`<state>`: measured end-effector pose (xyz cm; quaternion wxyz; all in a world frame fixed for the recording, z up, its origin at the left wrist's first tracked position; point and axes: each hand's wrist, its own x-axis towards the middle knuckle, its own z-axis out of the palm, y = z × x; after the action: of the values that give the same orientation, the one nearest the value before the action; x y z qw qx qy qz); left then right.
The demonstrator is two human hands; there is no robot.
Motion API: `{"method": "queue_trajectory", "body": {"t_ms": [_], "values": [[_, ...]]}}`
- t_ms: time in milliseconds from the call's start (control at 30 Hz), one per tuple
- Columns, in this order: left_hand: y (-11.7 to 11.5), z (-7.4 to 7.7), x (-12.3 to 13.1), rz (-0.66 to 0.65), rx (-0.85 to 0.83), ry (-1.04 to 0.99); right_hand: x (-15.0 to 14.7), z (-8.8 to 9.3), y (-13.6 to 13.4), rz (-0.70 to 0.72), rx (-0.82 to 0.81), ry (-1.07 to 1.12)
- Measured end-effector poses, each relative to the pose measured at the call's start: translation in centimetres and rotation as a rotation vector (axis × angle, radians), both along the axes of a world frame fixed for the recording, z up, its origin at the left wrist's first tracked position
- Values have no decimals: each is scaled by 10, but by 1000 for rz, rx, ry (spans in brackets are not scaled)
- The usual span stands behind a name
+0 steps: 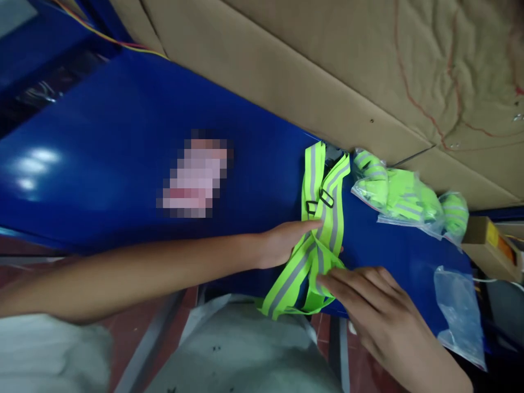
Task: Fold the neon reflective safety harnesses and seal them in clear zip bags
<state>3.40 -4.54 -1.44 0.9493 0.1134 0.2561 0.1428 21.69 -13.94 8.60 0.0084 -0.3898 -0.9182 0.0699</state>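
A fluorescent yellow-green reflective harness (336,214) with grey stripes and black buckles lies lengthwise on the blue table, its near end hanging at the table's front edge. My left hand (282,244) grips the gathered straps near their middle, thumb on top and the other fingers mostly hidden beneath. Close to the near loops, my right hand (374,305) has its fingers bent and pressed together on a strap of the same harness. The far end of the harness reaches a dark bit by the cardboard, too blurred to make out.
Several rolled green reflective straps in clear bags (409,196) lie along the cardboard wall (286,71). An unfilled clear plastic bag (460,314) rests at the right edge. A blurred-out pinkish item (195,177) lies on the blue table (102,142). A small cardboard box (477,248) stands at right.
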Motion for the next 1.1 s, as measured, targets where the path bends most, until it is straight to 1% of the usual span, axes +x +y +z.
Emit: {"method": "queue_trajectory", "body": {"t_ms": [67, 100, 200, 300, 400, 467, 567, 667, 733, 833, 967, 1033, 1100], "values": [[-1, 2, 0, 7, 11, 10, 9, 11, -6, -5, -7, -60], [-1, 2, 1, 10, 15, 21, 12, 16, -9, -18, 15, -96], [-1, 3, 2, 16, 25, 42, 11, 22, -16, -45, 113, -183], [-2, -1, 2, 31, 45, 33, -1, 18, -19, -84, 217, -253], [-3, -7, 3, 60, 86, 7, -15, 9, -22, -195, 328, -324], [-4, -12, 4, 75, 108, -13, -21, 3, -23, -249, 361, -341], [-5, -19, 6, 97, 109, -21, -23, -1, -26, -290, 361, -324], [-6, -23, 9, 90, 99, -31, -25, -2, -28, -282, 358, -333], [-6, -22, 10, 80, 95, -32, -28, -4, -30, -251, 362, -370], [-5, -16, 8, 93, 83, 16, -33, -10, -33, -228, 363, -393], [-1, -9, 4, 92, 62, 14, -26, -16, -37, -290, 346, -320], [-1, -9, 3, 90, 58, 0, -19, -15, -37, -340, 337, -323], [-1, -10, 2, 98, 62, 4, -13, -10, -38, -358, 314, -351]]}}
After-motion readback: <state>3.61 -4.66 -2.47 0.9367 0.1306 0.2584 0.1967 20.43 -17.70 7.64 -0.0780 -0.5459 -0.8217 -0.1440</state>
